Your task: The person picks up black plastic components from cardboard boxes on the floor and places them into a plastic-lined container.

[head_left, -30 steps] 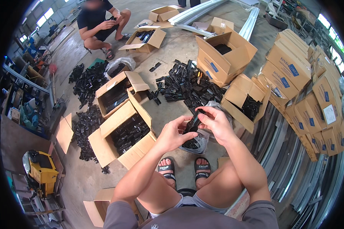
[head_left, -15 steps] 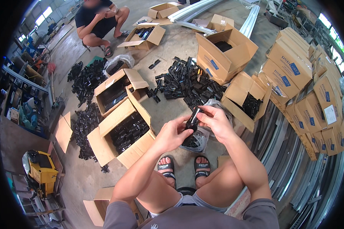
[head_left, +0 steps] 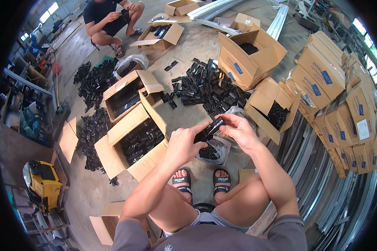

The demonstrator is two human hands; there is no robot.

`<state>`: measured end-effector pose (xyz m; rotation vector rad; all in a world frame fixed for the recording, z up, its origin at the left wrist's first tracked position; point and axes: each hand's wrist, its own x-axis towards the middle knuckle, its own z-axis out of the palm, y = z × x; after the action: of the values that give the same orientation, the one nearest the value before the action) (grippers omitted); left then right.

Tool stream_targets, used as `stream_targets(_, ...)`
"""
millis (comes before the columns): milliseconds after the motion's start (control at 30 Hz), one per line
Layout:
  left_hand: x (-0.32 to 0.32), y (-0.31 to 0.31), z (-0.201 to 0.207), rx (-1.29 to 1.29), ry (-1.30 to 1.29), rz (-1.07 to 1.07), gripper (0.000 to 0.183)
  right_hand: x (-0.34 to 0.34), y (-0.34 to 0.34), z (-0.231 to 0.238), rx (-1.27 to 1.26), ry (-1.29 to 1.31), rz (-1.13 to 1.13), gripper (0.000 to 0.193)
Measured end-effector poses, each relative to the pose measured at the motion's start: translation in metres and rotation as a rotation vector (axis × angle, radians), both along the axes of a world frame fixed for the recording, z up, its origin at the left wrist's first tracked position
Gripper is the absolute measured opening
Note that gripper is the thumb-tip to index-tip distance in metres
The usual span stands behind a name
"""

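A short black plastic part (head_left: 209, 130), glossy and oblong, is held between my two hands. My left hand (head_left: 186, 141) grips its left end, with the index finger along the top. On the other end, my right hand (head_left: 237, 129) pinches it between thumb and fingers. Just below sits a clear plastic bag (head_left: 225, 155) with small black pieces inside. Beyond my hands spreads a pile of similar black parts (head_left: 203, 85). Left of my left hand, an open cardboard box (head_left: 109, 144) holds many more black parts.
More open boxes (head_left: 155, 85) (head_left: 276, 98) and black heaps (head_left: 94, 140) surround me. Stacked cartons (head_left: 322, 77) and long metal profiles (head_left: 318, 188) line the right. A yellow machine (head_left: 46, 184) stands at left. Another person (head_left: 109, 25) squats at the far left.
The black part has tilted from nearly upright to closer to level between my hands. My left index finger now stretches along it. The other person's hands have lowered.
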<state>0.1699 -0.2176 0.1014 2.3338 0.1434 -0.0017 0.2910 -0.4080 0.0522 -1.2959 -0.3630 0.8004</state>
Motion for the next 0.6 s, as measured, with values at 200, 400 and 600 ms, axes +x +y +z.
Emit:
stream_targets(200,-0.004,0.016,-0.006,0.124,-0.014,-0.012,0.058,0.004,0.007,-0.008,-0.063,0.024,0.115,0.036)
stream_targets(400,0.000,0.032,-0.015,0.240,0.060,0.046,0.058,0.027,-0.003,-0.132,-0.661,-0.397,0.155,0.027)
stream_targets(600,-0.009,0.043,-0.019,0.228,0.107,0.039,0.055,-0.014,-0.008,-0.241,-0.829,-1.031,-0.004,0.021)
